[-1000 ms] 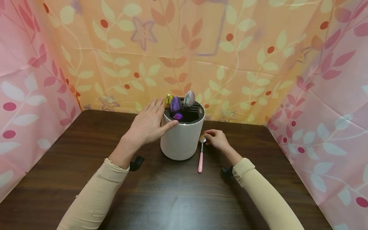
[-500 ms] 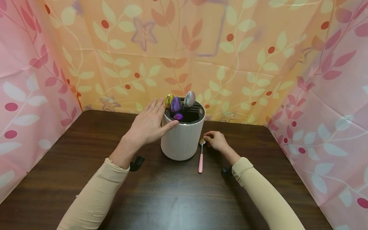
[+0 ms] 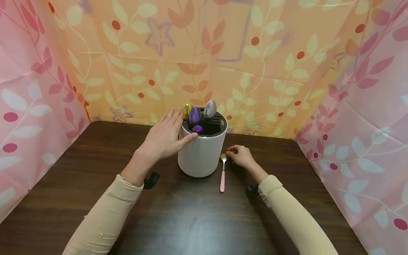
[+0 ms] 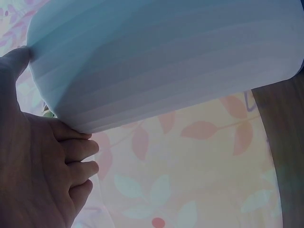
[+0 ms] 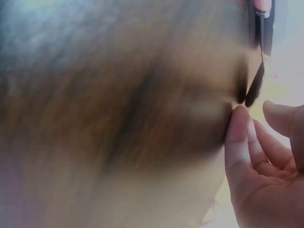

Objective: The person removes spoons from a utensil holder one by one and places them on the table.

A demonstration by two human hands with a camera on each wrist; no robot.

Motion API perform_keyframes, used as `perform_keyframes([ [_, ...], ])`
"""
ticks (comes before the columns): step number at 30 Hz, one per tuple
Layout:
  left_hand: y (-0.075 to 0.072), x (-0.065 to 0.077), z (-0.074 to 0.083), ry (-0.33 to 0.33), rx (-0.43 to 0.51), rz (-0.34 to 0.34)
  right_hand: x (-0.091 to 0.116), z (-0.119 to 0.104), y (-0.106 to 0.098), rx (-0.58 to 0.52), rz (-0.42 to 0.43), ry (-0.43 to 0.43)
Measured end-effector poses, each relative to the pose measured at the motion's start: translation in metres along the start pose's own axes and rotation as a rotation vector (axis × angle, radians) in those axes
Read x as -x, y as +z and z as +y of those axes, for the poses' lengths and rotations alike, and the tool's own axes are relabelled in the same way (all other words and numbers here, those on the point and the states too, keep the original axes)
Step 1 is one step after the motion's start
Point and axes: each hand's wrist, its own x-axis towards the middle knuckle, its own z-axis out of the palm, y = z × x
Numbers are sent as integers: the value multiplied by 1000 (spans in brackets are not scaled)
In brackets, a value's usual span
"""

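Note:
A white round cutlery holder (image 3: 199, 159) with a black slotted top (image 3: 220, 122) stands on the table. Upright in it are a gold spoon (image 3: 187, 111), a purple spoon (image 3: 195, 116) and a silver spoon (image 3: 210, 109). My left hand (image 3: 162, 136) lies along the holder's left side, fingers straight, thumb at the front rim. To the right of the holder, a spoon (image 3: 222, 180) with a pink handle lies with its bowl pointing away. My right hand (image 3: 242, 156) is beside that bowl, fingertips right at its edge; in the right wrist view, thumb and index finger (image 5: 239, 123) stand apart.
The dark wooden table (image 3: 197, 219) is bounded by an orange flowered cloth (image 3: 271, 81) behind and pink cloth (image 3: 379, 148) at the sides. A shiny purple piece (image 3: 197, 129) shows at the front of the holder's opening.
My right fingertips have shifted slightly right, off the spoon's bowl they overlapped before. The pink-handled spoon sits a touch nearer. My left hand and the holder stay in place.

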Motion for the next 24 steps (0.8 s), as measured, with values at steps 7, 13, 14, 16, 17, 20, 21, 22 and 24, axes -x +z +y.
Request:
perform_keyframes([
  [7, 1, 0, -1, 6, 5, 6, 8, -1, -10, -101, 20, 10],
  [13, 1, 0, -2, 6, 16, 3, 17, -17, -24, -180, 100, -40],
  [14, 1, 1, -2, 4, 18, 4, 18, -21, -26, -199, 117, -54],
  [16, 1, 1, -1, 2, 20, 6, 20, -30, -31, -241, 160, -83],
  [17, 1, 1, -1, 1, 21, 6, 21, -35, -34, -267, 182, -99],
  [20, 1, 0, -1, -1, 18, 9, 23, -50, -44, -342, 248, -174],
  [21, 1, 0, -1, -1, 16, 10, 27, -60, -48, -360, 269, -198],
  [22, 1, 0, -1, 0, 14, 10, 30, -70, -53, -383, 288, -220],
  [24, 2, 0, -1, 0, 14, 11, 32, -82, -60, -413, 326, -260],
])
